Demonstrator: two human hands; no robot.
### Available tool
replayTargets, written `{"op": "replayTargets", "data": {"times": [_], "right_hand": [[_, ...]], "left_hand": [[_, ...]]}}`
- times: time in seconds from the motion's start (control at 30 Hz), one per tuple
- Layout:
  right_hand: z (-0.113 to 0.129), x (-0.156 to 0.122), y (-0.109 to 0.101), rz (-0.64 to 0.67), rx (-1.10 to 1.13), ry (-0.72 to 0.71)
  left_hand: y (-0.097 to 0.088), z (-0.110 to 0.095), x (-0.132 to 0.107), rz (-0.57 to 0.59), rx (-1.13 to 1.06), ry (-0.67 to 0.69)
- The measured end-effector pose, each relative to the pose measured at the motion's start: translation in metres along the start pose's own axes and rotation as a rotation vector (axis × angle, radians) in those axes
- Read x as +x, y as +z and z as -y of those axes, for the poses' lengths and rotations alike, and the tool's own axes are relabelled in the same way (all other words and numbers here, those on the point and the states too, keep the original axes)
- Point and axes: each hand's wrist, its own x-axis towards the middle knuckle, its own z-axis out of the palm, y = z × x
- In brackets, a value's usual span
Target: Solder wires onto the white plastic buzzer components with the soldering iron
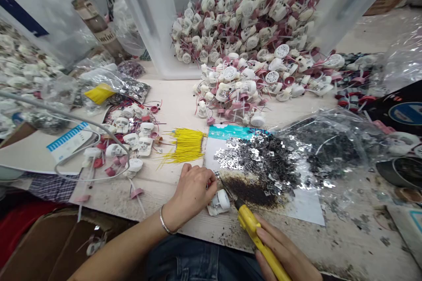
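Observation:
My right hand [283, 250] grips a yellow-handled soldering iron [252, 226], whose thin metal tip reaches toward my left hand. My left hand [191, 193] has its fingertips pinched together beside that tip, on something too small to make out. Just below these fingers, a white plastic housing [220, 202] with a red wire lies on the table. A bundle of thin yellow wires [186, 145] lies to the left of a heap of silver flakes and dark scrap [257, 167], which sits on a white sheet [306, 206].
Many white-and-red plastic assemblies lie in a heap [234, 92] on the pale workbench [349, 237], spilling from a clear plastic bin [154, 22]. More lie at the left [128, 140]. A clear bag of silver flakes [332, 149] sits right; a grey cable [82, 127] crosses left.

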Motion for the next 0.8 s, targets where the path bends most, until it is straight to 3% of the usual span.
{"op": "replayTargets", "data": {"times": [0.8], "right_hand": [[-0.007, 0.013, -0.010, 0.157, -0.054, -0.168]], "left_hand": [[0.000, 0.002, 0.002, 0.004, -0.042, -0.029]]}}
